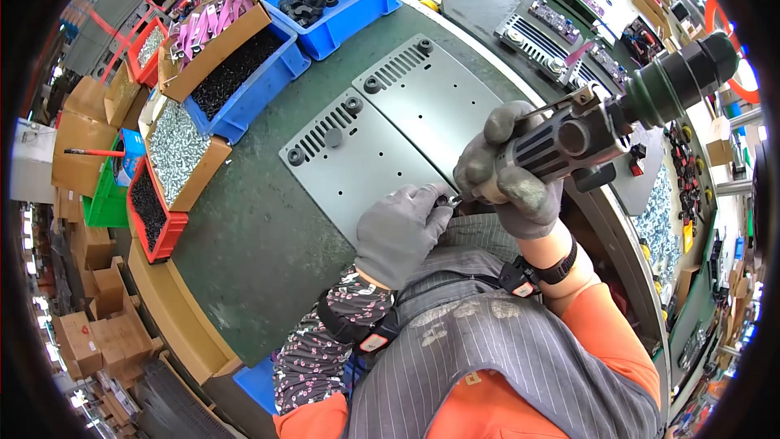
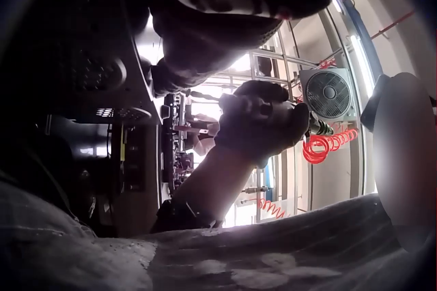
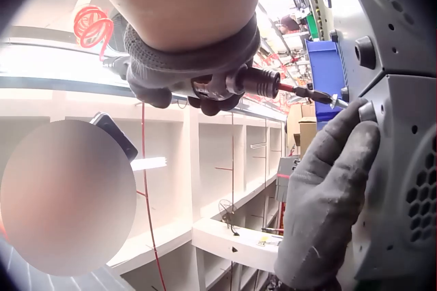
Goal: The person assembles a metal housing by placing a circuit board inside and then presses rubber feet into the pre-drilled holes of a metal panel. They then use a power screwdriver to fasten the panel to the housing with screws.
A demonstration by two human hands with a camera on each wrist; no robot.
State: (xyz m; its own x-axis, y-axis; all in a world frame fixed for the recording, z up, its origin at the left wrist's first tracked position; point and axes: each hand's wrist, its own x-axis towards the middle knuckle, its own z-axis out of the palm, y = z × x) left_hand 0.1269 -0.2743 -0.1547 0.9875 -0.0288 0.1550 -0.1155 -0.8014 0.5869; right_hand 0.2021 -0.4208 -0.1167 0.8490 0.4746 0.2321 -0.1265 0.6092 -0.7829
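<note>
Two grey metal panels lie side by side, the left panel (image 1: 370,171) and the right panel (image 1: 443,97). My gloved left hand (image 1: 400,234) pinches a black rubber foot (image 1: 444,202) at the left panel's near corner, between thumb and fingertips. My gloved right hand (image 1: 513,175) grips a power screwdriver (image 1: 561,145), tilted with its nose toward that foot. From the right wrist view, a screw (image 3: 335,101) sits at the tip of the bit (image 3: 300,91), right by the left fingertips. The left wrist view is dark; the right hand (image 2: 256,124) shows there around the driver.
Several rubber feet stand at the panels' far corners, and another foot (image 1: 333,137) lies on the left panel. Behind is a blue bin (image 1: 366,12) of black feet. Boxes of screws (image 1: 175,150) line the left side. Circuit boards (image 1: 552,20) stand on the conveyor at right.
</note>
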